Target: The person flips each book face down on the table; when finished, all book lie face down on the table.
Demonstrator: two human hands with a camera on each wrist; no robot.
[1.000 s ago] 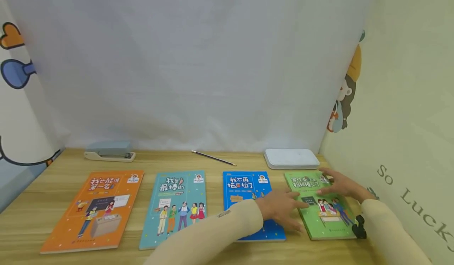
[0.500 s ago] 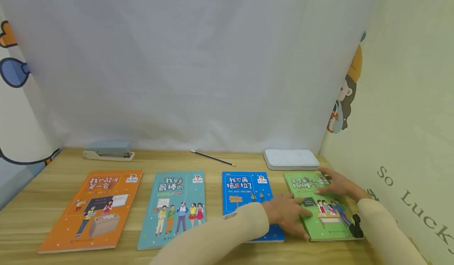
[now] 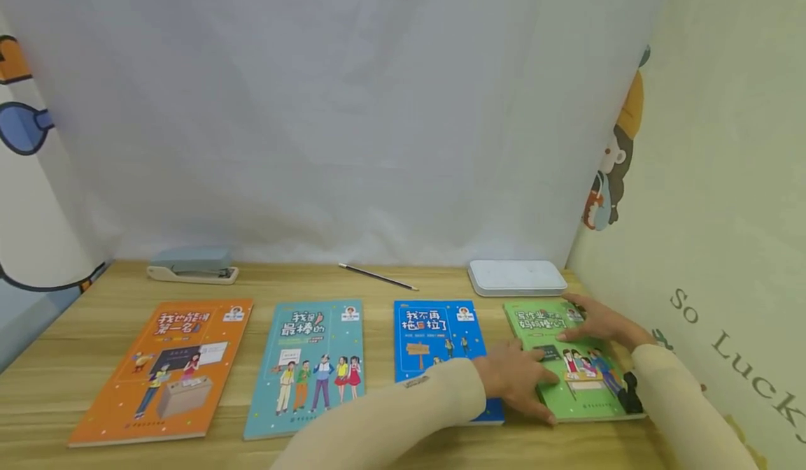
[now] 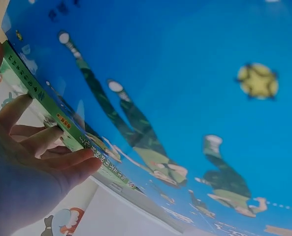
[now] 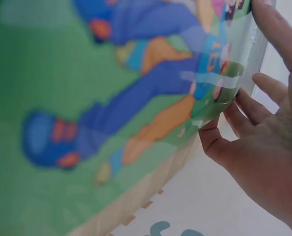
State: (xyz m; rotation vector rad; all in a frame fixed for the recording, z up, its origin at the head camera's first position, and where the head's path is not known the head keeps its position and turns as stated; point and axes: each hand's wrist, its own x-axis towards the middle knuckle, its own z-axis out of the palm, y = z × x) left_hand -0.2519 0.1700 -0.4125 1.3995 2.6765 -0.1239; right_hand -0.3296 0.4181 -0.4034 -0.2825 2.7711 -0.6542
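A green paperback book (image 3: pixel 582 403) lies flat at the right end of a row of books. Along its left edge my left hand (image 3: pixel 518 380) spreads its fingers, and in the left wrist view the fingertips meet the green spine (image 4: pixel 54 110). My right hand (image 3: pixel 601 322) is at the upper right side, thumb over the cover and the other fingers by the edge. The right wrist view shows these fingers (image 5: pixel 217 140) lightly bent at the book's side. Under my left forearm, a blue book (image 3: pixel 418 323) is partly hidden.
Left of the blue book lie a teal book (image 3: pixel 302 351) and an orange book (image 3: pixel 182 358). Behind the row are a stapler (image 3: pixel 192 266), a pencil (image 3: pixel 378 276) and a pale case (image 3: pixel 518 278). A wall panel (image 3: pixel 711 246) borders the table's right side.
My left hand has moved right, from over the blue book to the green book's left edge. My right hand has stayed nearly in place at its upper right.
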